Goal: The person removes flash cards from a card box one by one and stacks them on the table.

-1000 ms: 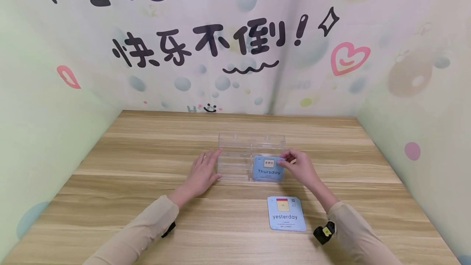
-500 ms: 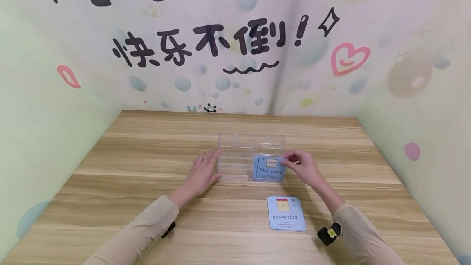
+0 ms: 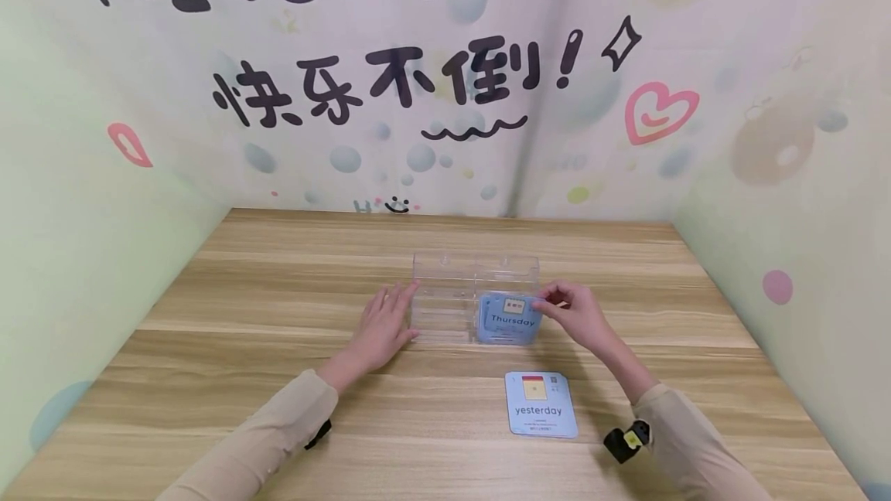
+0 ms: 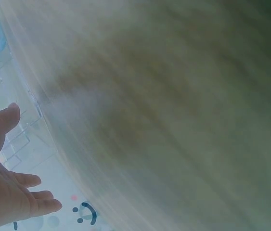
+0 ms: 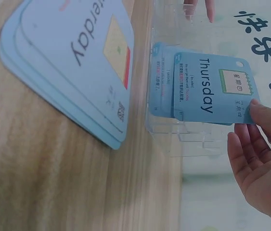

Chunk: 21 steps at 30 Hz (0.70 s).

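Note:
A blue flashcard printed "Thursday" (image 5: 212, 86) is pinched at its upper corner between the thumb and fingers of my right hand (image 3: 574, 315). It stands in front of other blue cards (image 5: 161, 82) in the lower right compartment of a clear plastic card holder (image 3: 445, 284). Those cards are mostly hidden behind it. My left hand (image 3: 383, 328) lies at the holder's left side with its fingers extended, thumb and fingertips by the clear wall. In the left wrist view the same hand (image 4: 5, 178) shows spread fingers and holds nothing.
A stack of blue cards topped by "yesterday" (image 3: 541, 404) lies on the wooden table (image 3: 313, 253) in front of the holder, near my right forearm. Behind the table hangs a printed curtain (image 3: 348, 161).
My right hand has shifted slightly right with the "Thursday" card, and the edge of a card behind it has come into view at its left. My left hand stays put.

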Tool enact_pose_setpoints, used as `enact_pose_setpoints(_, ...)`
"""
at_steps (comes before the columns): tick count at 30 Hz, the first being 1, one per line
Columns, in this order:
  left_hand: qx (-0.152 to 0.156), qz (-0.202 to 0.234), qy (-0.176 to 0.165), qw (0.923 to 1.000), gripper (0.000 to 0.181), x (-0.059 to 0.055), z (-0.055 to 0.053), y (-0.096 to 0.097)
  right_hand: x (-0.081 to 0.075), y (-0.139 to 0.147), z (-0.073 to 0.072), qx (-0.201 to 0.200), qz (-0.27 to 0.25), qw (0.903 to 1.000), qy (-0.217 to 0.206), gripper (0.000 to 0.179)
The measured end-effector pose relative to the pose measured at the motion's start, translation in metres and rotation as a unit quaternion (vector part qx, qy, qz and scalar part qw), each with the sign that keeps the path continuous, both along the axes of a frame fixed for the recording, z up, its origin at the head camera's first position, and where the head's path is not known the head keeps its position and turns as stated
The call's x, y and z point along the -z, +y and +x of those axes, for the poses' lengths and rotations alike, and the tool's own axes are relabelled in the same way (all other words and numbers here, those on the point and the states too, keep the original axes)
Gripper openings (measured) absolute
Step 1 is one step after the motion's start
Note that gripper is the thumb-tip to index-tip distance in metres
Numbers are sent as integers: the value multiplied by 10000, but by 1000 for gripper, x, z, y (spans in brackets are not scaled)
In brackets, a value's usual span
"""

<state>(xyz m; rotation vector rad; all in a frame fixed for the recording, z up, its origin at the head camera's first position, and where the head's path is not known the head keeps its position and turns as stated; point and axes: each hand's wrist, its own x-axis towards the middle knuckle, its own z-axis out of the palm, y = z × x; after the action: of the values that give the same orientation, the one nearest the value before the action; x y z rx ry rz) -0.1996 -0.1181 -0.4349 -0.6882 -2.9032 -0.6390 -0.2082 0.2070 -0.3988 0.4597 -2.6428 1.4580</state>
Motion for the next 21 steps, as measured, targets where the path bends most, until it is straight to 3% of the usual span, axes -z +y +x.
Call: enact_pose_setpoints(21, -24, 86, 104, 9999, 79, 1, 1, 1, -21, -2, 5, -197, -213, 9995, 109, 14)
